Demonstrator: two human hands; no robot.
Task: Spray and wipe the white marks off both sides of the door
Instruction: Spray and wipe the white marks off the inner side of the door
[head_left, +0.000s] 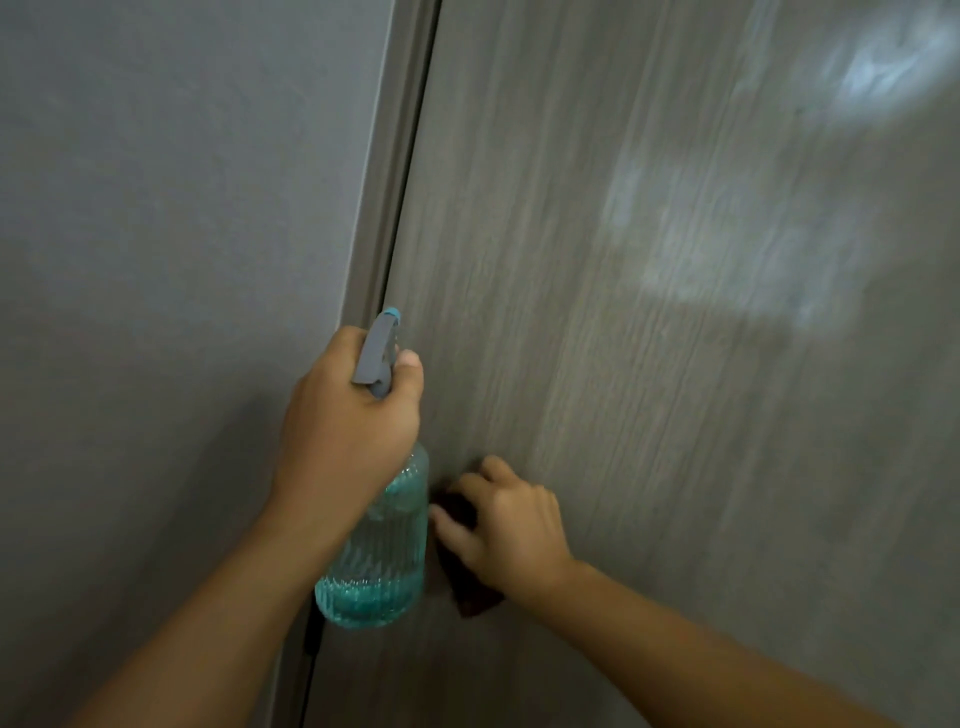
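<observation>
Beside the grey wall (156, 260), the spray bottle (382, 551) is being gripped at its neck by the left hand (345, 421), fingers curled round it. A dark cloth (460, 551) is being pressed against the wood-grain door (649, 364) under the right hand (511, 525), fingers curled over it. White marks (727, 249) are lying well above.

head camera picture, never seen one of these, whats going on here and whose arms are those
The camera sits on a person's head and looks forward and down, so both arms are that person's own. No machine is involved. The left hand grips a clear spray bottle of blue-green liquid, its nozzle aimed at a grey wood-grain door. The right hand holds a dark brown cloth against the door. Pale patches show higher up; the blur hides whether they are marks or reflected light.
</observation>
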